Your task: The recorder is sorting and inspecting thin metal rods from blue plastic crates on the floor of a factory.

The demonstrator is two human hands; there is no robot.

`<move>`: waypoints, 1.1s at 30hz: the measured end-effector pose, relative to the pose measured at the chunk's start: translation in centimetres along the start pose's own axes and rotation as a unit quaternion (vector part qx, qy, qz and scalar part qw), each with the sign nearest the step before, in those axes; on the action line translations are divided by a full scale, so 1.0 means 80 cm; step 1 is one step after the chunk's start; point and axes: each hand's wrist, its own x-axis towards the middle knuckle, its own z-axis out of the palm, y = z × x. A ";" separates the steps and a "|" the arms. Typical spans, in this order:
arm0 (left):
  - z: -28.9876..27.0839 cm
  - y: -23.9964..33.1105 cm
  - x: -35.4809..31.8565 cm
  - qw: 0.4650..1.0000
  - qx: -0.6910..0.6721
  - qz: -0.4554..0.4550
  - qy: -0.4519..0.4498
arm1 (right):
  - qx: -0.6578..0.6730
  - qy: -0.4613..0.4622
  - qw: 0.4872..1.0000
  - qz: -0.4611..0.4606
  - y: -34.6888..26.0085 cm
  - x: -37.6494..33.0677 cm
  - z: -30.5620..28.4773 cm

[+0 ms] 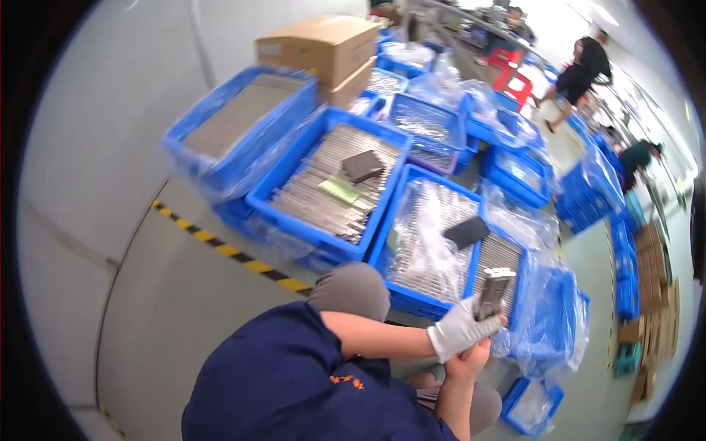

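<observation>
My left hand (454, 332), in a white glove, is closed around a dark rectangular block (492, 295). Bright silver metal shows at the block's top end. Just below, my bare right hand (468, 360) is up against the left one with its fingers curled; what it grips, if anything, is hidden. Beneath the block lies a blue crate of metal strips (494, 259). Left of it stands a blue crate (393, 273) of silver rods partly under clear plastic, with a dark block (467, 232) on top.
Another blue crate (257, 197) of metal strips holds a dark block (362, 167) and a green piece (339, 190). Cardboard boxes (316, 40) stand behind it. Plastic-lined blue crates (548, 312) crowd the right. Yellow-black floor tape (228, 250) runs in front. Several people work farther off.
</observation>
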 end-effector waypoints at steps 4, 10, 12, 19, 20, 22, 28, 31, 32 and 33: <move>-0.024 -0.030 0.000 0.996 0.002 0.084 0.029 | 0.051 -0.039 0.998 -0.001 0.033 0.014 0.026; -0.080 0.026 -0.010 0.995 0.072 0.036 0.059 | -0.080 -0.016 0.993 0.086 0.050 0.041 0.027; -0.117 0.060 -0.007 0.963 0.208 0.146 0.092 | -0.177 -0.041 0.973 0.140 0.012 0.055 -0.008; -0.236 0.292 -0.103 0.854 0.379 0.184 0.306 | -0.288 0.293 0.911 -0.047 -0.130 0.050 -0.066; -0.246 0.310 -0.122 0.828 0.394 0.182 0.354 | -0.291 0.317 0.901 -0.058 -0.142 0.047 -0.073; -0.276 0.326 -0.151 0.765 0.455 0.168 0.423 | -0.304 0.345 0.885 -0.071 -0.161 0.039 -0.085; -0.298 0.294 -0.194 0.834 0.277 0.107 0.466 | -0.364 0.371 0.854 -0.021 -0.150 0.057 -0.107; -0.307 0.274 -0.197 0.870 0.231 0.084 0.427 | -0.380 0.362 0.851 -0.023 -0.143 0.062 -0.108; -0.307 0.271 -0.196 0.882 0.196 0.073 0.421 | -0.389 0.362 0.847 -0.026 -0.140 0.063 -0.107; -0.305 0.270 -0.196 0.893 0.161 0.063 0.416 | -0.388 0.363 0.847 -0.026 -0.138 0.063 -0.106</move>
